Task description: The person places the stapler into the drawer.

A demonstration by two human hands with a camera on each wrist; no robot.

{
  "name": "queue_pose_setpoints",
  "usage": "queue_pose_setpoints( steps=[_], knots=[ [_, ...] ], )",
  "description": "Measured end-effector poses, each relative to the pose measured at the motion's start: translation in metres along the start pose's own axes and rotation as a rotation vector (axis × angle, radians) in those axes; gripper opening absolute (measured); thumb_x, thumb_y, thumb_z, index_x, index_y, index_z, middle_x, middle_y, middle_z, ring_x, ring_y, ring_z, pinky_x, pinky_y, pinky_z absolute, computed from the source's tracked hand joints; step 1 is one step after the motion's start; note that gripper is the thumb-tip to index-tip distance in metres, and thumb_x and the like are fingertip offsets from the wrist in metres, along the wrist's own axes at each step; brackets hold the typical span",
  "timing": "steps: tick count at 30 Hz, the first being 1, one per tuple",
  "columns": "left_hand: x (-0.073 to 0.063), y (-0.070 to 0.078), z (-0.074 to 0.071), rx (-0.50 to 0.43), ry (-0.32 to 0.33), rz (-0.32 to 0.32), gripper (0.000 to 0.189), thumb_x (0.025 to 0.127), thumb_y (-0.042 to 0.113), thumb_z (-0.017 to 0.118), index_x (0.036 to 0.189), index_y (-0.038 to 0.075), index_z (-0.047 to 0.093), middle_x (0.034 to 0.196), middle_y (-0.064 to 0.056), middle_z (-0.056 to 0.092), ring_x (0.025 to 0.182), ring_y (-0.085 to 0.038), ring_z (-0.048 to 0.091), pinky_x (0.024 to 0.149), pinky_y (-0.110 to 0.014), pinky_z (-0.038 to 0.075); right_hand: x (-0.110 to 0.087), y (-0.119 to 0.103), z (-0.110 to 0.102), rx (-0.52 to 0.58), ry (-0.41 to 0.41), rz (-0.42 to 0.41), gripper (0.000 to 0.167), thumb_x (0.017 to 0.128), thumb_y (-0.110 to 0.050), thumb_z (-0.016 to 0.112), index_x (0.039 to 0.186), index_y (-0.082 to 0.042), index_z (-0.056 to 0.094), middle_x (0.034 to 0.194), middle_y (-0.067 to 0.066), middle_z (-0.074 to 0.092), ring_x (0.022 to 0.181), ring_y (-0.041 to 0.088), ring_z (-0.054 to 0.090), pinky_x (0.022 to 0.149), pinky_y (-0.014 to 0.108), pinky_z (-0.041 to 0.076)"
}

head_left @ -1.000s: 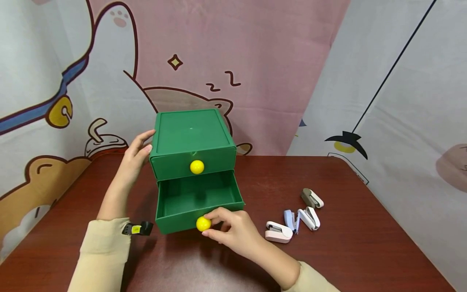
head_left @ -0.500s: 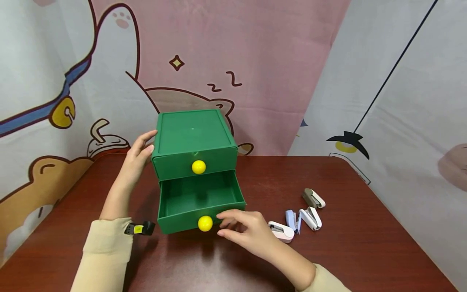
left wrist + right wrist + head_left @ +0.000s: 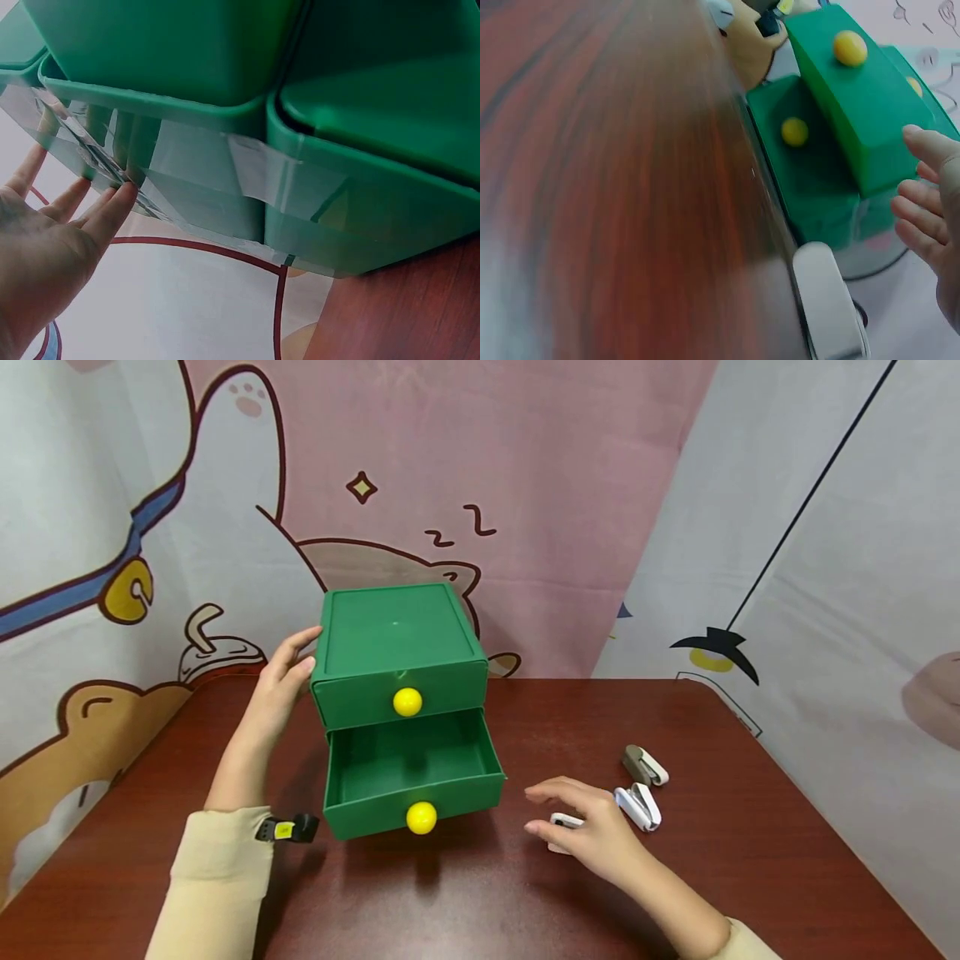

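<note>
We cannot tell home from studio. We see cartoon-printed cloth (image 3: 570, 510) behind a reddish-brown, wood-grained surface (image 3: 480, 902).

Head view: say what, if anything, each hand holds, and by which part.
Nothing is gripped. The left hand only touches the left side of the green drawer unit with its fingers; the right hand is empty.

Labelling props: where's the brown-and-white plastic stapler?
Head view: the brown-and-white stapler lies right of the green plastic drawer unit, just behind a white plastic stapler.
</note>
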State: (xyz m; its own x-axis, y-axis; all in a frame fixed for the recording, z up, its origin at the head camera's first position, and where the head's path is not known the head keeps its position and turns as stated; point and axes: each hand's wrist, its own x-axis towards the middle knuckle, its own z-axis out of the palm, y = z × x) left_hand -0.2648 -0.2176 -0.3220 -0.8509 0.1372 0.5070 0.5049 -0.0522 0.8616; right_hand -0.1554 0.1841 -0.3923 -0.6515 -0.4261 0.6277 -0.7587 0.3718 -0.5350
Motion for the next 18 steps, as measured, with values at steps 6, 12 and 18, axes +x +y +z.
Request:
queue_pose_setpoints(
  steps=[6, 12, 18],
  knots=[
    [-0.001, -0.001, -0.001, -0.014, -0.005, 0.010, 0.044, 0.101, 0.014, 0.044, 0.143, 0.003, 0.040, 0.128, -0.005, 0.049, 0.113, -0.014, 0.052, 0.085, -0.022, 0.047, -0.011, 0.011, -0.016, -0.069, -0.060, 0.103, 0.039, 0.075, -0.016, 0.083, 0.112, -0.013, 0.068, 0.109, -0.001, 0.066, 0.097, 0.016, 0.064, 0.083, 0.026, 0.049],
    [0.000, -0.001, 0.000, -0.032, -0.008, 0.014, 0.044, 0.101, 0.014, 0.043, 0.143, 0.003, 0.040, 0.128, -0.005, 0.049, 0.112, -0.014, 0.052, 0.085, -0.022, 0.047, -0.022, 0.021, -0.025, -0.111, -0.173, 0.225, 0.047, 0.076, -0.027, 0.082, 0.116, -0.007, 0.068, 0.113, 0.000, 0.065, 0.095, 0.016, 0.063, 0.080, 0.035, 0.052],
    [0.000, 0.000, 0.001, -0.036, -0.006, 0.007, 0.043, 0.101, 0.014, 0.043, 0.143, 0.004, 0.040, 0.129, -0.004, 0.048, 0.115, -0.014, 0.050, 0.086, -0.022, 0.046, -0.030, 0.031, -0.026, -0.171, -0.234, 0.169, 0.048, 0.077, -0.029, 0.081, 0.115, -0.005, 0.068, 0.112, 0.000, 0.066, 0.103, 0.014, 0.060, 0.087, 0.025, 0.047]
  ],
)
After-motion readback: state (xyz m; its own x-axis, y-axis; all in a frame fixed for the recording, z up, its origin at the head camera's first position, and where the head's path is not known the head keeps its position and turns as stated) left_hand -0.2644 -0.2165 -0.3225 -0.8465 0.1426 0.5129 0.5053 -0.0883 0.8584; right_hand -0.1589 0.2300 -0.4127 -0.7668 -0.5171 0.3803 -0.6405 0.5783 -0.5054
